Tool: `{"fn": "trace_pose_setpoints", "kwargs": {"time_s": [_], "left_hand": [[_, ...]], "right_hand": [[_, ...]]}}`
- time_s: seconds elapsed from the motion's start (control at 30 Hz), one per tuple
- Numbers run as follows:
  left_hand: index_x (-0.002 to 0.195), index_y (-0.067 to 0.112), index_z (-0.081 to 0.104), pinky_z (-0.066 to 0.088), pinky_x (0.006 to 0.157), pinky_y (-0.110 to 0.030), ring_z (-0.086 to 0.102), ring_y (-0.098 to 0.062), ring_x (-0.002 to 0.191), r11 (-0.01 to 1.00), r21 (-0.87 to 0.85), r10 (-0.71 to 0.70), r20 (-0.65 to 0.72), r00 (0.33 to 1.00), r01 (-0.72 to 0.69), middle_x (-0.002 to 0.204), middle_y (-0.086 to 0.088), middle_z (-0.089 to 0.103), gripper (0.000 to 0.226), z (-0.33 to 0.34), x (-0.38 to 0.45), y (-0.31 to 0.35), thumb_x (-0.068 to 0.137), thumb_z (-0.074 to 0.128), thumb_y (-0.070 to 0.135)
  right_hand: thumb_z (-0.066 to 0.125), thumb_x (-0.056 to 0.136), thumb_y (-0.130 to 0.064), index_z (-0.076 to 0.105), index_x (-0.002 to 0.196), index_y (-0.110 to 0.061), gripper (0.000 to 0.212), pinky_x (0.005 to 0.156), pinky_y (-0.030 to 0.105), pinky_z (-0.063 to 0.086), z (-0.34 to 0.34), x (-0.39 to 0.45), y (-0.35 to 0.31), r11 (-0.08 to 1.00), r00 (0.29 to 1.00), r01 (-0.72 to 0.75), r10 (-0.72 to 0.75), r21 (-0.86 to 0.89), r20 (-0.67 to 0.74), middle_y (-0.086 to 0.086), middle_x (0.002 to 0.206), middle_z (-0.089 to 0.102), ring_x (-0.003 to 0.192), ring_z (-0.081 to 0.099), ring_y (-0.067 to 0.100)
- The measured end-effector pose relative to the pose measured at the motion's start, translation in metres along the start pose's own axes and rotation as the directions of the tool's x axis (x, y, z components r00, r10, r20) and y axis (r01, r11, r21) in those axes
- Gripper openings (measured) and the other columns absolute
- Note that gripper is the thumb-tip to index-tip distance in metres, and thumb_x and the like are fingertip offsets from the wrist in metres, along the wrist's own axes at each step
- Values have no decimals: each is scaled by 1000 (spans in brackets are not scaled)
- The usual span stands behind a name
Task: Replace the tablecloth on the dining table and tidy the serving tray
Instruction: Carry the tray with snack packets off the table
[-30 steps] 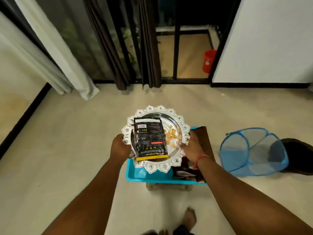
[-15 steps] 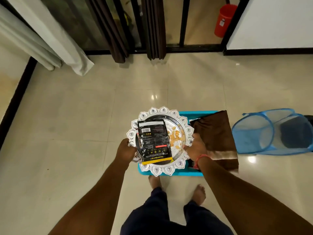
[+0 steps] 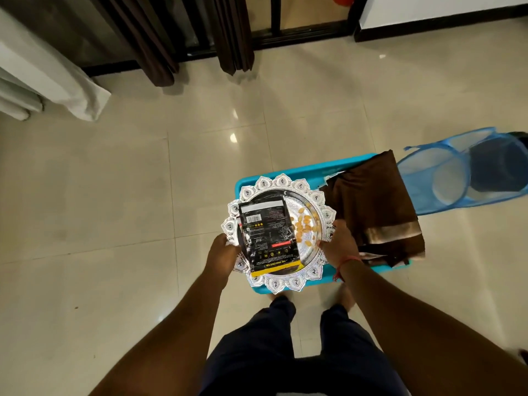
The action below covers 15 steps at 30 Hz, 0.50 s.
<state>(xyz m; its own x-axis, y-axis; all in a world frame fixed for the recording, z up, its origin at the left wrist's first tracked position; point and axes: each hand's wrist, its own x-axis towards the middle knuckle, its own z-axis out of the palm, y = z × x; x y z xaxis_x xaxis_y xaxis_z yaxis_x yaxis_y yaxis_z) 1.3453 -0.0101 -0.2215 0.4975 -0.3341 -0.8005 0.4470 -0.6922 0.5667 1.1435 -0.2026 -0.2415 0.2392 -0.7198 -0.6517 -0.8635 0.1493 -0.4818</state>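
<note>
Two hands hold a shiny silver tray (image 3: 315,277) in the middle of the frame. The tray is round, with a frilly edge like flower petals. The left hand (image 3: 221,254) grips the tray's left edge, with its fingers curled under the rim. The right hand (image 3: 340,244) grips the right edge, with the thumb on top of the rim. A red string (image 3: 344,265) goes round the right wrist.

A black packet (image 3: 267,234) lies flat on the left half of the tray. It has a yellow stripe along its near end and a white label at its far end. Small yellow bits (image 3: 304,228) lie loose on the right half of the tray, just beside the packet.

Under the tray, lower in the scene, is a blue stool (image 3: 303,170) standing on the floor (image 3: 114,195). A brown cloth (image 3: 368,212) with a pale shiny band lies folded on the stool's right side, just right of the tray. One end of it hangs over the stool's edge.

At the right edge of the frame a blue mesh basket (image 3: 468,172) lies tipped on its side on the floor, near the cloth.

Dark curtains (image 3: 154,38) hang at the top of the frame, and a white curtain (image 3: 51,78) hangs at the upper left. The person's legs, in dark trousers (image 3: 285,355), show at the bottom, with bare toes peeking out just below the stool.
</note>
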Motion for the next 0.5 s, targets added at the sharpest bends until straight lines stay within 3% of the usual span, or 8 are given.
{"fn": "trace_pose_setpoints", "kwargs": {"time_s": [0.13,0.27,0.37,0.43,0.5], "left_hand": [[112,19,66,54,96,-48,70,-24,98,990,-132,-43,-13,999,41,105,-2,74,35,-7,7,-6,82,61,4],[112,19,66,54,95,-47,70,-25,99,987,-159,-37,-19,999,33,105,-2,74,47,-8,9,-8,65,65,15],[110,15,67,55,93,-47,71,-26,97,993,-112,-33,-10,999,32,101,-4,75,44,-5,9,-7,66,65,16],[112,14,63,51,96,-45,66,-30,105,997,70,0,-95,995,7,107,-6,70,38,-1,8,-6,74,66,19],[127,11,54,39,105,-44,52,-35,122,888,458,141,-200,969,-35,128,-12,56,45,2,11,-9,85,63,24]], "right_hand": [[78,78,-7,45,104,-25,45,95,40,49,12,1,0,1000,1000,-14,14,5,-13,5,123,62,112,61,28],[77,79,-4,45,109,-20,46,98,41,48,17,7,1,999,999,-35,35,11,-3,7,126,59,114,59,29],[76,81,-10,48,120,-18,49,104,47,45,18,6,4,999,999,-42,42,-2,18,8,132,53,121,56,31],[74,86,-19,42,136,-14,60,108,48,41,16,1,3,996,999,-24,27,-87,33,12,142,43,127,49,37],[71,89,-28,30,148,-10,74,110,50,38,13,-3,2,980,1000,0,5,-197,22,15,152,30,133,42,41]]}}
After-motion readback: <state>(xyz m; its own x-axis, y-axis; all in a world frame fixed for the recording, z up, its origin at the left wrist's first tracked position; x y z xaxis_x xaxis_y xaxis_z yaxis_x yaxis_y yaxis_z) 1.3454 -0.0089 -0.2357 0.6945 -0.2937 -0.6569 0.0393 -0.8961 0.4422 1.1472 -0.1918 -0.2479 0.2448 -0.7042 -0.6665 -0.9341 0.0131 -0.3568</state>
